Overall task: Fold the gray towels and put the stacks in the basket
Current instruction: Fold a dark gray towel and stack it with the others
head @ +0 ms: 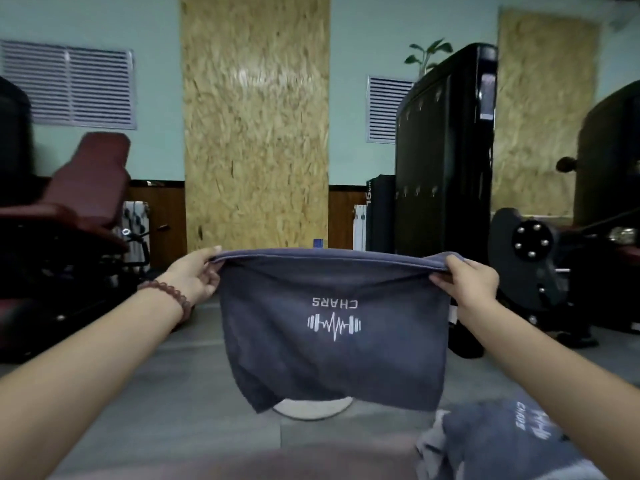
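Note:
A gray towel [332, 355] with a white "CHARS" barbell logo hangs in the air in front of me, doubled over along its top edge. My left hand [194, 275] pinches its upper left corner and my right hand [467, 282] pinches its upper right corner, stretching the top edge level. More gray towels [498, 441] with the same logo lie heaped at the lower right, under my right forearm. A pale round rim [311, 410], possibly the basket, shows just below the hanging towel; most of it is hidden.
A dark red gym bench [79, 199] stands at the left. Black lockers [443, 150] and a black weight machine [533, 251] stand at the right. Gray floor [194, 375] spreads below. A dark red padded surface [242, 462] lies at the bottom edge.

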